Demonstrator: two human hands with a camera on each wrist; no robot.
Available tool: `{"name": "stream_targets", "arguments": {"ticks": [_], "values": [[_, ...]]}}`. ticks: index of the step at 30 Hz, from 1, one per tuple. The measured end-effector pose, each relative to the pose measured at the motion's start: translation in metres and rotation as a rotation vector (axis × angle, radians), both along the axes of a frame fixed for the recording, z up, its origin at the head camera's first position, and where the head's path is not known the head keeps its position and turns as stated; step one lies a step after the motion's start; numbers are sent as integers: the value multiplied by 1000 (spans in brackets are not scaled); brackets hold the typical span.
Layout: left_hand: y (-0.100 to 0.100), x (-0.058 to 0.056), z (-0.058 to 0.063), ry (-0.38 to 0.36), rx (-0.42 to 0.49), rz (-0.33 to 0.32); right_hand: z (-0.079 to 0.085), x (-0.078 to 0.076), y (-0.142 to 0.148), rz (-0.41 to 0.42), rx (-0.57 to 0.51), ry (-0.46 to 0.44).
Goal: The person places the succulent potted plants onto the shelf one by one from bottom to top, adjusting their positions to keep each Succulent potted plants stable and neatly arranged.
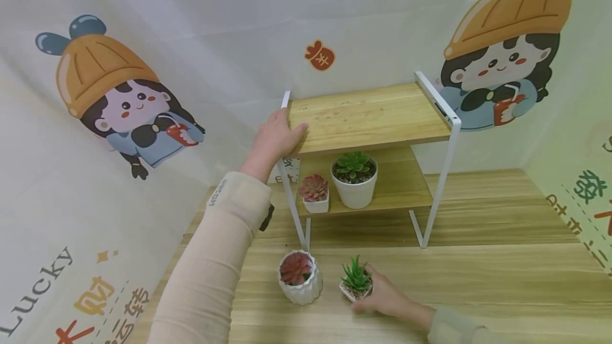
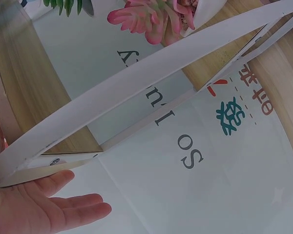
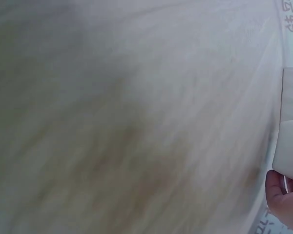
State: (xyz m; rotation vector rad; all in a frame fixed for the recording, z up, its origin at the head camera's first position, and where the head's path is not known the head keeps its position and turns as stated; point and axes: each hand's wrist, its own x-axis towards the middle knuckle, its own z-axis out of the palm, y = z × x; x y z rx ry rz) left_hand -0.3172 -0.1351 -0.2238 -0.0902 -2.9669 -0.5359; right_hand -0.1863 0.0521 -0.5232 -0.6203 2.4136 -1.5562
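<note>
At the upper left end of a two-tier shelf [image 1: 358, 115] with wooden boards and white metal sides, my left hand [image 1: 274, 134] grips the frame, thumb on the top board. In the left wrist view, the fingers [image 2: 83, 207] extend along the outer side of the white frame [image 2: 112, 95]. My right hand [image 1: 384, 296] pinches a small white pot with a spiky green succulent [image 1: 356, 276] low over the table; whether it touches the surface I cannot tell. In the right wrist view, the fingertips [image 3: 275, 183] meet a white pot [image 3: 290, 151].
Left of the held pot stands a ribbed white pot with a red succulent [image 1: 303, 286]. A small pot with a pink succulent [image 1: 315, 205] and a larger round pot with a green succulent [image 1: 355, 187] sit on the lower board. A printed cloth [image 1: 229, 52] hangs behind the wooden table [image 1: 492, 280].
</note>
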Motion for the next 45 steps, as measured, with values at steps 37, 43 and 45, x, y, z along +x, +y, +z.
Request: {"name": "stream_targets", "arguments": {"ticks": [37,43,45], "values": [[-3,2,1,4,18,-1,193,-9,68,-59,6,215],[-2,2,1,5,10,-2,238,-17,69,-72,-63,180],[-1,2,1,4,11,-2,252,-22,70,-83,-83,158]]}}
